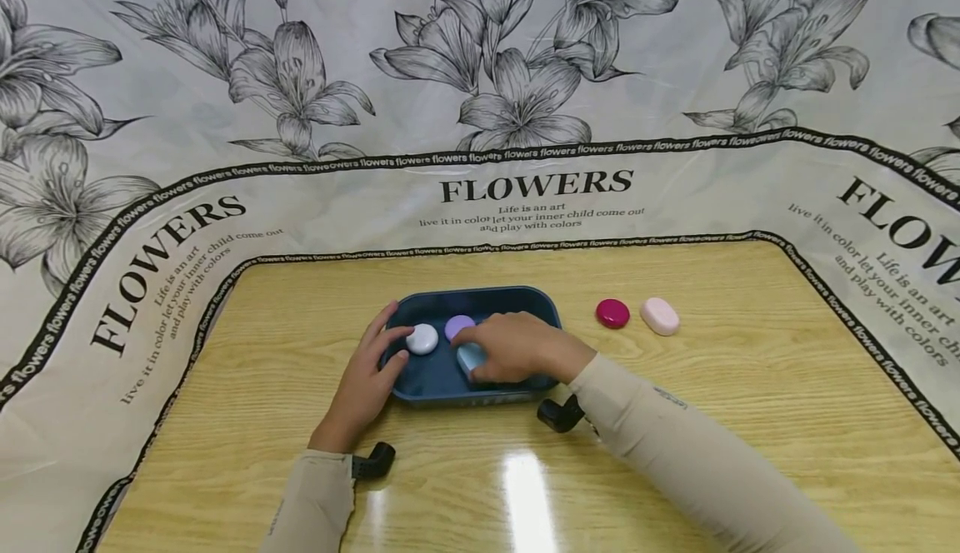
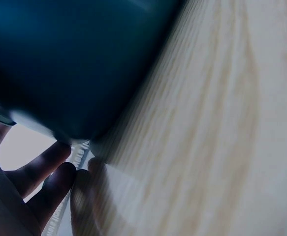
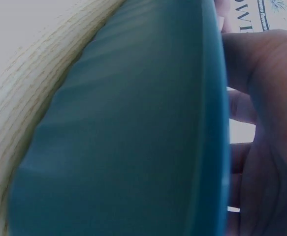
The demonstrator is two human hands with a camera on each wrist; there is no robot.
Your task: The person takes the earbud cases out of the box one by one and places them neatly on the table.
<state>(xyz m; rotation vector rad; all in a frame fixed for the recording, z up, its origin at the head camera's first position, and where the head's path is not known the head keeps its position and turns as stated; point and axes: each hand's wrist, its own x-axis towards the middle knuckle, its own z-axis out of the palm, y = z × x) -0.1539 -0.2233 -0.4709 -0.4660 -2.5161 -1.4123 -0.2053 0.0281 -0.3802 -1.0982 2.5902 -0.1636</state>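
Observation:
My right hand (image 1: 513,346) reaches over the near right part of a dark blue tray (image 1: 474,400), pinching a light blue rounded piece (image 1: 471,359) between thumb and fingers. Inside the tray, a glossy white round piece (image 1: 422,339) lies at the left, and a purple round piece (image 1: 459,327) is beside the right fingers. At the tray's left end, my left hand (image 1: 367,382) has its fingers spread over and along the rim, close to the white piece. Its fingers (image 2: 42,164) touch the outer wall in the left wrist view. The tray wall hides the right fingertips in the right wrist view.
To the right of the tray lie a dark pink round piece (image 1: 612,313) and a pale pink oblong piece (image 1: 660,316). All stands on a wood-grain table (image 1: 645,486). A flower-printed cloth (image 1: 517,203) borders its back and sides.

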